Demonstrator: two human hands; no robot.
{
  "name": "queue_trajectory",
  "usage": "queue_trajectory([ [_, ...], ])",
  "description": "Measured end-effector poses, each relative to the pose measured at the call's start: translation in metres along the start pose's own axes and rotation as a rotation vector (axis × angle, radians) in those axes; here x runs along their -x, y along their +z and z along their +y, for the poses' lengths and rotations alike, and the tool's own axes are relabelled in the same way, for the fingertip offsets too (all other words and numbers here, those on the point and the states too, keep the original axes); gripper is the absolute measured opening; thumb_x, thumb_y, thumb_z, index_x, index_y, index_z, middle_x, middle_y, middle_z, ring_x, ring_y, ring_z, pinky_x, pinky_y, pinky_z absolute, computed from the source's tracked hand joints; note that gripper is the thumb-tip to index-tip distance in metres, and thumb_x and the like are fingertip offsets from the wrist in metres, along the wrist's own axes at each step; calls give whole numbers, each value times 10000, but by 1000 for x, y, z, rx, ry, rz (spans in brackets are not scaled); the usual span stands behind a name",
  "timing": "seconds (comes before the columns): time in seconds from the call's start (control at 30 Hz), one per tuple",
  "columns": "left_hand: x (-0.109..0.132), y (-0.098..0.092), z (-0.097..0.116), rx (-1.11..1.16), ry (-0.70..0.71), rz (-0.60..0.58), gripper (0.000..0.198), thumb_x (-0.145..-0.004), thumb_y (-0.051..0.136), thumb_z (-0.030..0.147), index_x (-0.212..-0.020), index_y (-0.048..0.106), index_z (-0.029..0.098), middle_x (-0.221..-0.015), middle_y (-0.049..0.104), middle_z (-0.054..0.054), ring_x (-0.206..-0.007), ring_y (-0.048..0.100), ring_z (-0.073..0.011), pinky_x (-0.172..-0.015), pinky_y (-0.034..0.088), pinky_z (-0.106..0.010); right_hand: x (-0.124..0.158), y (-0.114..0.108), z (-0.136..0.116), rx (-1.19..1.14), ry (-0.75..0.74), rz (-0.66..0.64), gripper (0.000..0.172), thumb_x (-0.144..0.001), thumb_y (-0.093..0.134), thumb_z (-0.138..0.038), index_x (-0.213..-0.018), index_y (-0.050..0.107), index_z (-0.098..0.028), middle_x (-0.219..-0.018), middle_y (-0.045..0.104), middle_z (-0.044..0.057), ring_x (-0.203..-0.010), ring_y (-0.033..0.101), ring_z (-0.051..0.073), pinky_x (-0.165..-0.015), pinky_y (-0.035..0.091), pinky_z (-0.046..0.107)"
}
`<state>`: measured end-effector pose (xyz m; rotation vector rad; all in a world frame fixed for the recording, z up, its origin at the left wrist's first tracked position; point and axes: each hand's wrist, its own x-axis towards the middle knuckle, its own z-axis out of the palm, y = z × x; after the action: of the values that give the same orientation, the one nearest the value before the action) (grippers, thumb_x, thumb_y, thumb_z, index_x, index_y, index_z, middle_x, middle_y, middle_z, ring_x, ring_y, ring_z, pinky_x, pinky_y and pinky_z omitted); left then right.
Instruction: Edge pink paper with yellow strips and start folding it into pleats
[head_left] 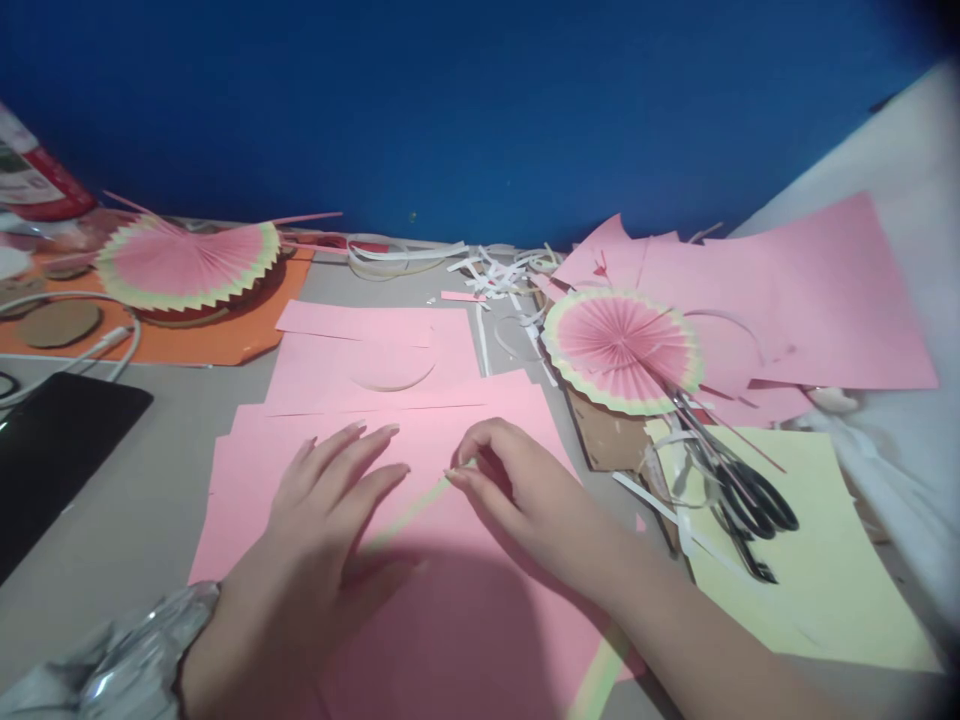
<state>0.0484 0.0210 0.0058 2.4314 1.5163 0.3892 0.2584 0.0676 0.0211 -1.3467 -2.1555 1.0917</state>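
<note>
My left hand [330, 510] lies with its fingers spread over the pink paper sheets [480, 600], its thumb partly in shadow. In front of me my right hand [517, 480] pinches the end of a thin pale green paper strip [420, 508] between thumb and forefinger. The strip runs down-left across the top pink sheet towards my left hand, where part of it is hidden. Another pale green strip [600, 675] shows at the sheet's lower right, under my right forearm.
Pleated pink-and-green paper fans [191, 262] [622, 350] stand left and right. Black-handled scissors [750, 495] lie on yellow-green paper [847, 580]. A black phone [64, 460] is at left. Paper scraps [502, 272] gather along the blue wall [480, 110].
</note>
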Motion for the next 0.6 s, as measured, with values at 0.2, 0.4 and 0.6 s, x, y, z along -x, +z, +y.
queue_trajectory([
  [0.2, 0, 1, -1, 100, 29, 28, 165, -837, 474, 201, -772, 617, 250, -1286, 522, -34, -1243, 351, -279, -986, 305, -563, 2, 4, -2, -50, -121, 41, 220, -835, 591, -204, -1040, 533, -257, -966, 629, -5, -982, 531, 171, -858, 407, 333],
  [0.4, -1, 6, -3, 58, 41, 55, 204, -817, 466, 209, -642, 566, 236, -1175, 602, -12, -1203, 399, -250, -1014, 255, -551, 1, 9, -5, -75, -154, 48, 153, -855, 548, -159, -968, 562, -261, -932, 646, -11, -959, 555, 170, -874, 413, 355],
  [0.6, 0, 4, -6, 152, 14, 43, 265, -865, 404, 229, -633, 533, 228, -1146, 606, -45, -1209, 397, -244, -1023, 270, -554, -1, -2, 12, -299, -58, 297, 157, -910, 472, -234, -1066, 477, -248, -882, 600, 9, -860, 607, 155, -815, 460, 347],
])
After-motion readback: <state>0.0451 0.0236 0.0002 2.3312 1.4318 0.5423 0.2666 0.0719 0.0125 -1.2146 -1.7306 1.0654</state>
